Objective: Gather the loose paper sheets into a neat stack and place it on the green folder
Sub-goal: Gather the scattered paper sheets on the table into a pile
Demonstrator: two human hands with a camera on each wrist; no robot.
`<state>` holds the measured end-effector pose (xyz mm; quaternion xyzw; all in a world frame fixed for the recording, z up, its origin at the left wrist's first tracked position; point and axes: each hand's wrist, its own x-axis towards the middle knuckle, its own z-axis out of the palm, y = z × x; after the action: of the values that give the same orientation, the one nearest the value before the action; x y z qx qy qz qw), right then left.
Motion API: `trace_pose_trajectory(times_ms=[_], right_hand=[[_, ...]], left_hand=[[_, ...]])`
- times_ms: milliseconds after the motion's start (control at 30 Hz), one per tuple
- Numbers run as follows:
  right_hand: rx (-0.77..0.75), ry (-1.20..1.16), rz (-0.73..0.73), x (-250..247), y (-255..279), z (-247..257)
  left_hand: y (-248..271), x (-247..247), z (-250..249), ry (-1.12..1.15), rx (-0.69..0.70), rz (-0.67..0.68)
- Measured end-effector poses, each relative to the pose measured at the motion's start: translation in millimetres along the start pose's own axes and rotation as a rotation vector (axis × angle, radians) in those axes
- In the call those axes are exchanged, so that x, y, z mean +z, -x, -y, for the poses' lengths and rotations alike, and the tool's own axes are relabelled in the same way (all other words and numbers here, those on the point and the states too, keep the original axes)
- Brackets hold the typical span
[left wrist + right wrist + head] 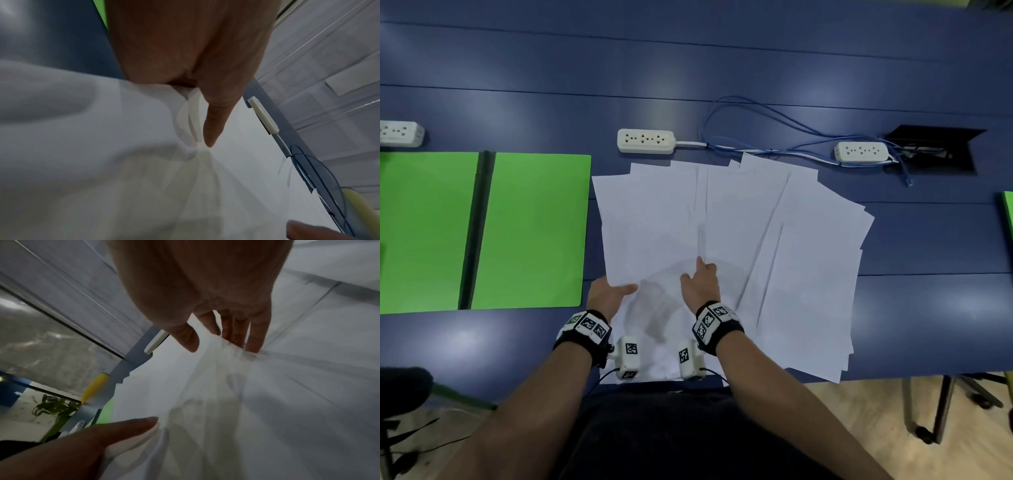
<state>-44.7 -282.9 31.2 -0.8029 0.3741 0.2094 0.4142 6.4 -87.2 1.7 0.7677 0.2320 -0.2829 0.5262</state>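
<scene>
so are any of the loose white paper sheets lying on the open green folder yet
No: the white paper sheets lie fanned on the blue table, beside the open green folder, not on it.

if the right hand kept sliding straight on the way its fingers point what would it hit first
Only more paper sheets at first; past their far edge, probably the blue cable beside the middle power strip. The right hand points away from the person.

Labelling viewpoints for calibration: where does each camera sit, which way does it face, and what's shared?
Head: worn on the head, looking down at fanned white paper sheets on the blue table; both forearms, left hand, right hand show.
Left wrist: along the left hand, thumb on top of the sheets.
Right wrist: along the right hand, fingers on paper.
Shared: sheets, open green folder, white power strip.
</scene>
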Motion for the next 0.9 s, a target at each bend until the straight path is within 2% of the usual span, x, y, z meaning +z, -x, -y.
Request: trace_pose_trajectory(times_ms=[67,167,200,233,300,367,433,633,767,900], right_hand=[[-0.013,-0.044,-0.056,-10,-5,-4],[0.001,-0.121,-0.344,-52,-27,-35],[0.048,-0.096,-0.452,-72,-35,-51],[0.146,-0.054,-0.542,-94,-42,-70],[0.449,0.014,-0.636,-137,-48,-108],[0.708,0.027,-0.632,-169,-47,-140],[0.808,0.009,-0.579,-185,-44,-161],[0.737,0.119,-0.607,-183,-41,-180],[0.756,0.016,-0.677,-185,-37,-184],[0.655,0.131,-0.748,-189,-36,-192]], left_hand=[[-2,-1,1,-0.029,-0.007,-0.021],[-3,0,2,-0.085,-0.023,-0.066],[-3,0,2,-0.098,-0.028,-0.09],[-5,1,4,-0.102,-0.026,-0.105],[-4,3,2,-0.151,0.0,-0.135],[-1,6,-1,-0.213,0.022,-0.16],[1,8,-1,-0.228,0.038,-0.187],[1,13,1,-0.132,0.025,-0.195],[3,9,3,-0.04,0.03,-0.13],[4,7,0,-0.015,0.031,-0.089]])
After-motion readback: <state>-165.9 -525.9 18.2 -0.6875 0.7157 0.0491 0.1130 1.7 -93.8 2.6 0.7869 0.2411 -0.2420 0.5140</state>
